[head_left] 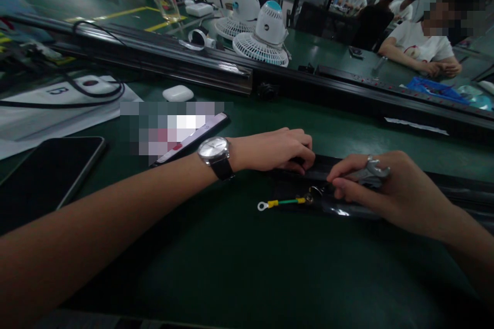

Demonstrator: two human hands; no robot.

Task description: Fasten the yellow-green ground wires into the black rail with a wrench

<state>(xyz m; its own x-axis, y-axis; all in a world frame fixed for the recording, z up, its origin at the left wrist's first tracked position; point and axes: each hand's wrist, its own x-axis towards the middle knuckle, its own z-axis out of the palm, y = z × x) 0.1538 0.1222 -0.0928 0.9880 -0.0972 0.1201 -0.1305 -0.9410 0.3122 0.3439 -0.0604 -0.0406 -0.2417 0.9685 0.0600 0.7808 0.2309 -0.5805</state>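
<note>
My right hand (386, 190) is closed around a silver open-ended wrench (376, 170); its jaw sticks out above the thumb side. The thumb and forefinger meet close to a bolt fixing (309, 198) on a long black rail (343, 209). From that fixing a short green-and-yellow ground wire (287, 202) runs left, ending in a ring terminal (263, 206) over the table. My left hand (285, 149), below a wristwatch, lies curled over the rail's left end. Its fingers look wrapped on the rail, their tips partly hidden.
On the left lie a dark phone (46, 175), paper sheets (23, 131), a white earbud case (178, 93) and another phone (193, 136). A metal rail (216, 69) crosses behind my hands. White fans (266, 31) stand beyond it. A co-worker (420, 46) sits opposite, right.
</note>
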